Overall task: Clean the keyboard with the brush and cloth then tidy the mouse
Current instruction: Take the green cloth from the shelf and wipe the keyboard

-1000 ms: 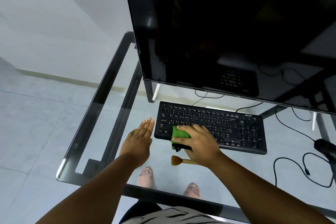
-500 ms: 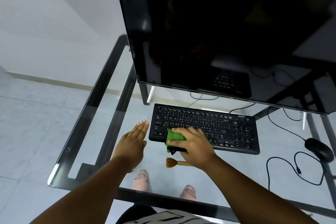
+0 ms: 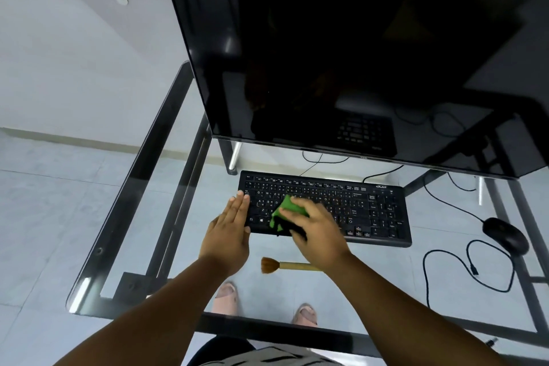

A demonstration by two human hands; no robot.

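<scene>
Right hand [image 3: 315, 232] presses green cloth [image 3: 287, 208] on keyboard [image 3: 371, 211].

Note the clear, glossy glass tabletop [image 3: 166, 217] on its dark metal frame. The keyboard [image 3: 371, 211] and mouse [image 3: 505, 235] are matt black plastic. The cloth [image 3: 289, 206] is soft green fabric. The brush [image 3: 285, 265] has brown bristles and a pale wooden-looking handle.

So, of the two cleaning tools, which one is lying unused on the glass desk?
The brush. It lies free on the glass desk in front of the keyboard, untouched, whereas the green cloth is pressed onto the keys by the right hand.
</scene>
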